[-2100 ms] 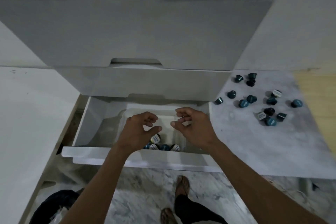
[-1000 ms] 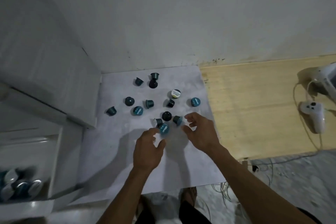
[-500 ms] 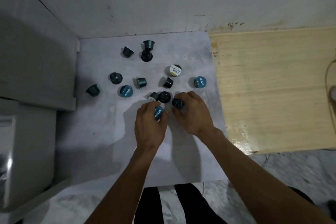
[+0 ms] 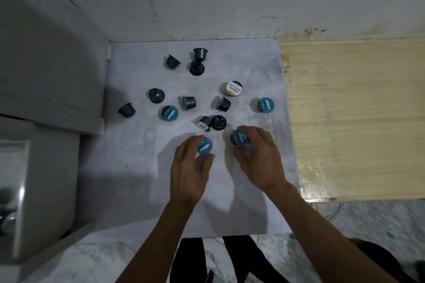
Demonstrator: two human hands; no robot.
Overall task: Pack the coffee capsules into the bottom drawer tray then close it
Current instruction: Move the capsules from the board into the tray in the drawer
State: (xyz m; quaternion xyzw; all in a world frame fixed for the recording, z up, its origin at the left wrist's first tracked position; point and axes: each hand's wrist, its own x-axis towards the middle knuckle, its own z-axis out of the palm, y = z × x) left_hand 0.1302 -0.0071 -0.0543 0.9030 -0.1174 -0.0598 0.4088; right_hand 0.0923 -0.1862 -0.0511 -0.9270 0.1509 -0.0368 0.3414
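Left hand (image 4: 188, 172) pinches one blue-lidded capsule (image 4: 204, 146), right hand (image 4: 258, 156) another (image 4: 239, 138).
Both sit near the white mat's (image 4: 138, 179) middle; loose capsules (image 4: 169, 113) scatter toward its far edge.

Capsules (image 4: 169, 113) — teal foil lids with white lettering, dark teal or black bodies. One lid (image 4: 234, 88) is white and yellow. Pale marbled mat (image 4: 138, 167) — beside light wood board (image 4: 354, 117).

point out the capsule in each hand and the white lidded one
capsule in left hand (image 4: 204, 146), head view, on its blue lid
capsule in right hand (image 4: 239, 138), head view, on its blue lid
white-lidded capsule (image 4: 234, 88), head view, lid centre
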